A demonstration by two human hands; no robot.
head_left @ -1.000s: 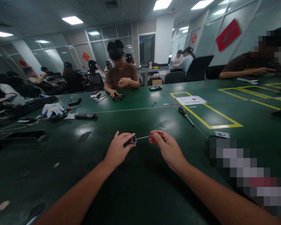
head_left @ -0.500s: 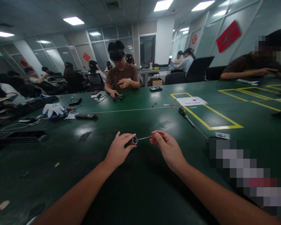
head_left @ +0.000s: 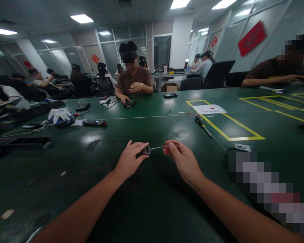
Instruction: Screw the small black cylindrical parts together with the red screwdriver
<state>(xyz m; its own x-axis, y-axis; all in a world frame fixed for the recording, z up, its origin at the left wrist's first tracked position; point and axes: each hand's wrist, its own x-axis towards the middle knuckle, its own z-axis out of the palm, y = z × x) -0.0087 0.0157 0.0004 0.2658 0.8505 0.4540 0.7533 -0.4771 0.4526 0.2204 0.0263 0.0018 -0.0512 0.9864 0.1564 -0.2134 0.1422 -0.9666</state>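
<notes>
My left hand (head_left: pixel 130 160) is closed around a short dark cylinder (head_left: pixel 147 150), its round, pale-rimmed end turned toward the right. Opposite it, my right hand (head_left: pixel 183 158) pinches the handle of a small screwdriver (head_left: pixel 156 147). Only a little red of that handle shows between the fingers. The thin metal shaft points left and meets the cylinder's rim; I cannot tell whether the tip is inside or just against it. Both hands are held over the green table (head_left: pixel 142 202).
A larger black-and-yellow screwdriver (head_left: pixel 203 126) lies beyond my right hand, beside a yellow tape outline with a paper sheet (head_left: pixel 209 109). Farther left are a dark cylindrical tool (head_left: pixel 94 123) and white-blue gloves (head_left: pixel 60 115). A person (head_left: pixel 133 79) works across the table.
The whole view has shifted slightly. Both hands keep nearly the same pose and grip, and less of the red handle shows now.
</notes>
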